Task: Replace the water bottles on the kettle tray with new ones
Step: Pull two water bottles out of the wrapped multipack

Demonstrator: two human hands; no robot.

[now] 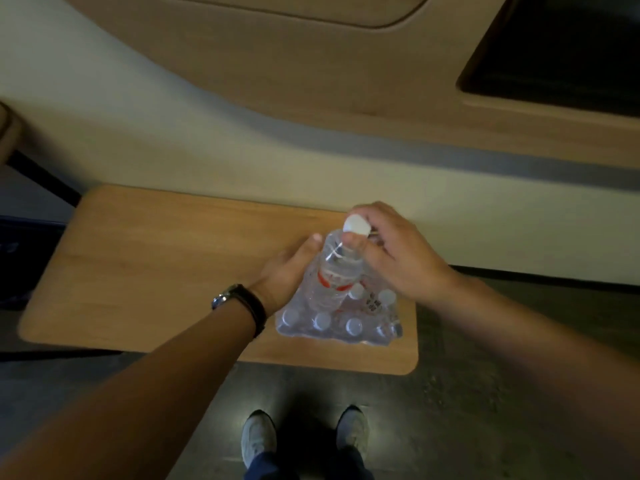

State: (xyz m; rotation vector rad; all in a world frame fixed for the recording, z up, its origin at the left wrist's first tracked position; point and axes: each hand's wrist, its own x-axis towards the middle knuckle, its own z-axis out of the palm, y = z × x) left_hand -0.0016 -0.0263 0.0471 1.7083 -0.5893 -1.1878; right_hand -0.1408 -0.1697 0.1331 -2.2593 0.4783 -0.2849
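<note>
The task looks to be at its beginning. The right hand [398, 258] is clamped on the neck of a clear plastic water bottle with a white cap [337, 271], above the shrink-wrapped pack of bottles [337, 322] on the light wooden desk [145, 271]. The left hand [289, 275] presses against the pack's side, fingers apart. No kettle tray is visible, so the replacing seems still left.

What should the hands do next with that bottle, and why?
Probably lift the bottle straight up and clear. The right hand pinches it just under the cap, its base is still in the plastic-wrapped pack, and the left hand steadies the pack.
</note>
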